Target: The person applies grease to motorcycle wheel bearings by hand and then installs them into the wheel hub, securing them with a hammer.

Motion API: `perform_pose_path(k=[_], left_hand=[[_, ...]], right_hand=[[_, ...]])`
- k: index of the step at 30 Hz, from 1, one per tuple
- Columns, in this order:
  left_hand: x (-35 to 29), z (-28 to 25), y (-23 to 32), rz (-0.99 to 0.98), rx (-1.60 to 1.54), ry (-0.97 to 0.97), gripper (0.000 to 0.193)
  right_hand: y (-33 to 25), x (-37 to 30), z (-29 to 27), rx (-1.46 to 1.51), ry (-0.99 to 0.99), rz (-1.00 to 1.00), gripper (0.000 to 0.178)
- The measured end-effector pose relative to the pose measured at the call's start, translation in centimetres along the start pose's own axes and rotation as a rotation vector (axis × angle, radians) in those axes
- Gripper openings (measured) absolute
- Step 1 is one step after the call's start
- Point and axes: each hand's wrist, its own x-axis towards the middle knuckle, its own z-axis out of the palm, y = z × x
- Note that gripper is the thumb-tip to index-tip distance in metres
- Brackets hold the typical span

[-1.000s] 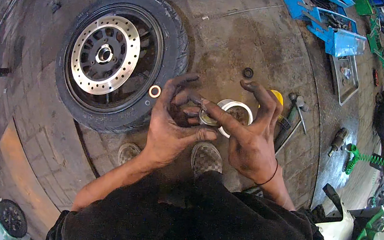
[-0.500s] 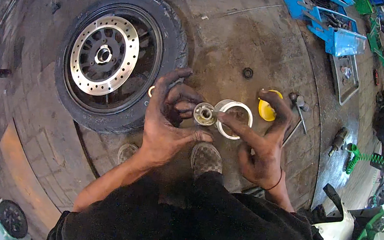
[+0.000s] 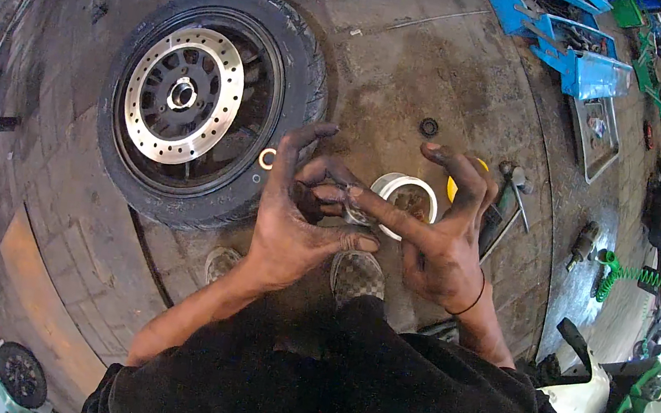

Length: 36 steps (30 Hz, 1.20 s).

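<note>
My left hand [image 3: 285, 226] is closed on a small round metal bearing [image 3: 358, 215], pinched between thumb and fingers. My right hand [image 3: 452, 253] has its index finger stretched across the bearing's top, touching it and covering most of it; the other fingers are apart. Just beyond the fingers stands a white tub [image 3: 380, 190] with brownish stuff inside. A yellow lid [image 3: 452, 190] shows partly behind my right hand. To the left lies a motorcycle wheel [image 3: 309, 85] with a drilled brake disc [image 3: 227, 99]. A pale metal ring [image 3: 262, 158] rests on the tyre near my left fingers.
A small black ring [image 3: 429, 127] lies on the stained floor. Right of the tub are a hammer [image 3: 518, 180] and other hand tools. Blue toolboxes [image 3: 594, 77] and a metal tray [image 3: 597, 143] stand at far right. A green coiled hose [image 3: 646, 273] lies farther right.
My right index finger has moved left over the bearing, which now shows less of its face. My right hand has turned and now covers more of the yellow lid.
</note>
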Motion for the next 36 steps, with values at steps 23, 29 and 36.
perform_pose_path(k=[23,29,36], left_hand=[[-0.1,0.1,-0.5,0.038,-0.029,0.049,0.111],[-0.1,-0.3,-0.8,0.063,0.022,0.042,0.112],[-0.3,0.3,-0.2,0.053,0.012,0.018,0.116]], right_hand=[[0.7,-0.6,0.2,-0.021,0.068,0.041,0.065],[0.1,-1.3,-0.3,-0.006,0.071,0.002,0.057],[0.3,0.0,0.7,0.013,0.13,-0.018,0.053]])
